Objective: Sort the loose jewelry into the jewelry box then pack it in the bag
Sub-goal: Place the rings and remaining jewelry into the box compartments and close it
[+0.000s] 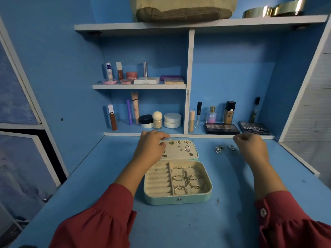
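The jewelry box (178, 183) lies open at the middle of the blue desk (89, 176), lid (179, 149) folded back toward the shelves. Hoop earrings (187, 178) fill its right compartment; the ring rolls (158, 181) on the left hold nothing. Stud earrings (184, 144) are pinned to the lid's inner panel. The left hand (152, 145) rests on the lid's left edge, fingers curled over its far corner. Loose jewelry (224, 148) lies on the desk right of the box, near it. The right hand (250, 145) hangs just beside those pieces, fingers curled inward; whether it holds anything cannot be told. The bag (184, 9) sits on the top shelf (107, 26).
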The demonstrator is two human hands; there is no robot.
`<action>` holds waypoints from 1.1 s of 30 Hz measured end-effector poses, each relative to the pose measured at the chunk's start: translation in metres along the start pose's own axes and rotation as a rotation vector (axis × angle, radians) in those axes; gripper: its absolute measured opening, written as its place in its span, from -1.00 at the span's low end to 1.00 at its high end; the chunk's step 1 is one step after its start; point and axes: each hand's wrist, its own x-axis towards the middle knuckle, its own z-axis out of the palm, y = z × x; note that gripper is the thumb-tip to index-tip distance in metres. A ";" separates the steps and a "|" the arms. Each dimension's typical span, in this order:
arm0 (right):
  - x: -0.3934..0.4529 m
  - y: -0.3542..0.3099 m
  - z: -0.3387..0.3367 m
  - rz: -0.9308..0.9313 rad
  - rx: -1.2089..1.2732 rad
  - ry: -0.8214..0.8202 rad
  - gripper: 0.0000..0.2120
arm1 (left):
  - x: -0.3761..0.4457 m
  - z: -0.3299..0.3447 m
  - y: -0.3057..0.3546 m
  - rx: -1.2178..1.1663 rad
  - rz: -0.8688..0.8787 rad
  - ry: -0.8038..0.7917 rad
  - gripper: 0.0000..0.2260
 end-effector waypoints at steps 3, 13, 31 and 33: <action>0.010 0.012 -0.006 -0.018 -0.098 0.002 -0.85 | 0.008 0.013 0.022 0.004 0.063 -0.088 -0.70; 0.027 0.029 -0.001 -0.217 -0.377 -0.062 -0.73 | 0.027 0.077 0.082 0.053 0.113 -0.319 -0.69; 0.026 0.026 0.004 -0.213 -0.588 -0.115 -0.76 | 0.062 0.115 0.089 0.186 0.115 -0.424 -0.76; 0.026 0.026 0.005 -0.212 -0.580 -0.118 -0.76 | 0.064 0.116 0.089 0.191 0.164 -0.402 -0.75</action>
